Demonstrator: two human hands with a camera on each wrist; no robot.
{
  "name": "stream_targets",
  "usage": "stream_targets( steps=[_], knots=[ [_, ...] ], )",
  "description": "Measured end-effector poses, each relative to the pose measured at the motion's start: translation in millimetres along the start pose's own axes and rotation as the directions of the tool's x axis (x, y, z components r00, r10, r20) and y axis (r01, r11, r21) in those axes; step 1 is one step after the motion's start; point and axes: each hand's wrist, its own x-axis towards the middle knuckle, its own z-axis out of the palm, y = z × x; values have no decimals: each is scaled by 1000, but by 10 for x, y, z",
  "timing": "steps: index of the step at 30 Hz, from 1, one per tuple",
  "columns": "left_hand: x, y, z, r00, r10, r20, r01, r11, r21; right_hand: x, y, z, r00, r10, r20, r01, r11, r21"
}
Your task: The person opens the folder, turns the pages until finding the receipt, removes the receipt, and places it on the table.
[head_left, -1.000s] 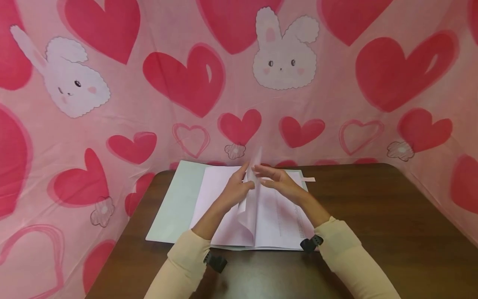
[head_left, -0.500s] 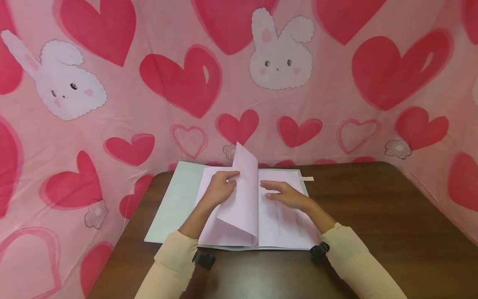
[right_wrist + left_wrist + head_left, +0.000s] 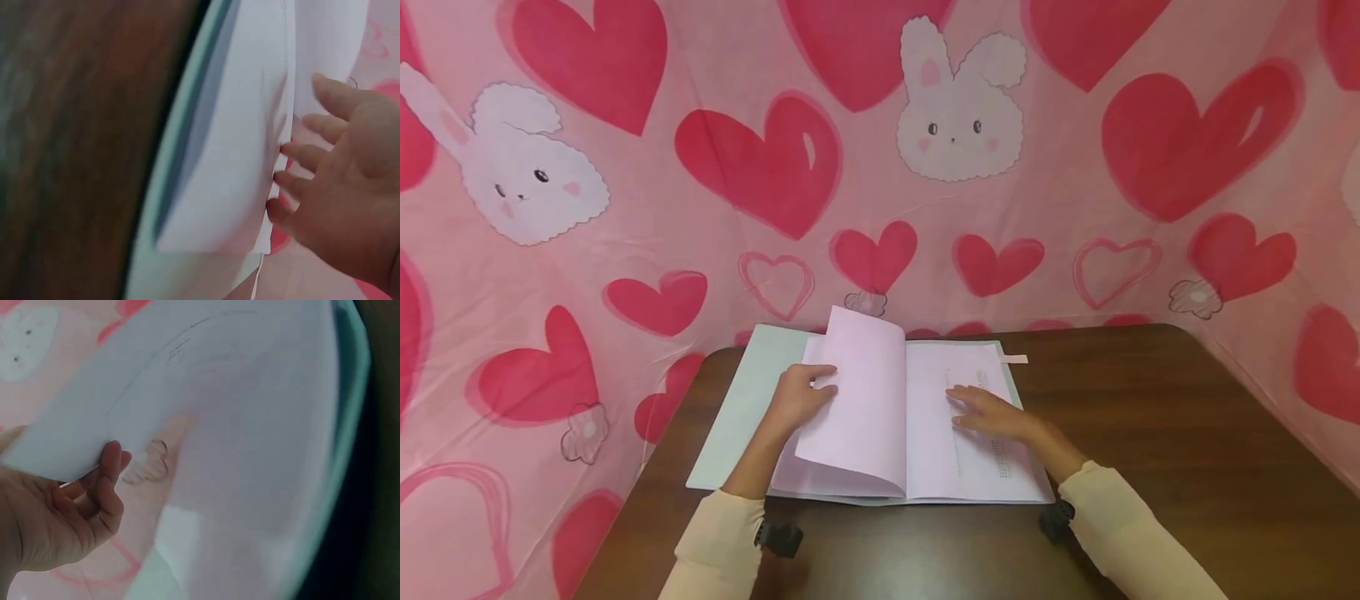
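An open light-green folder with white sheets lies on the table. My left hand pinches the outer edge of a raised page, which curves over to the left from the middle fold. The left wrist view shows this page between the thumb and fingers of the left hand. My right hand is at the printed right-hand page, its fingers spread and relaxed. In the right wrist view, fingertips of the right hand touch or nearly touch the paper.
A small pale tab sticks out past the folder's upper right edge. Dark brown table extends to the right and in front. A pink cloth with hearts and rabbits hangs behind and at the sides.
My left hand has carried the page from upright over to the left and lower. My right hand has moved away from the fold, rightward and down to the right-hand page.
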Motion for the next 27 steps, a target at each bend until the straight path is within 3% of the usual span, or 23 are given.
stream_targets(
  steps=[7, 11, 17, 27],
  knots=[
    [-49, -281, 0, 997, -75, 34, 74, 996, 44, -71, 43, -31, 993, 121, 15, -117, 979, -168],
    [-67, -403, 7, 991, -124, 48, 119, 988, 94, -96, 69, -23, 992, 124, 8, -120, 975, -185],
    [-91, -538, 39, 988, -140, 62, 129, 981, 147, -141, 147, -46, 991, 132, -8, -130, 967, -221],
    [-125, -640, 124, 981, -169, 95, 150, 971, 184, -225, 363, -121, 982, 187, -31, -189, 953, -238]
  ],
)
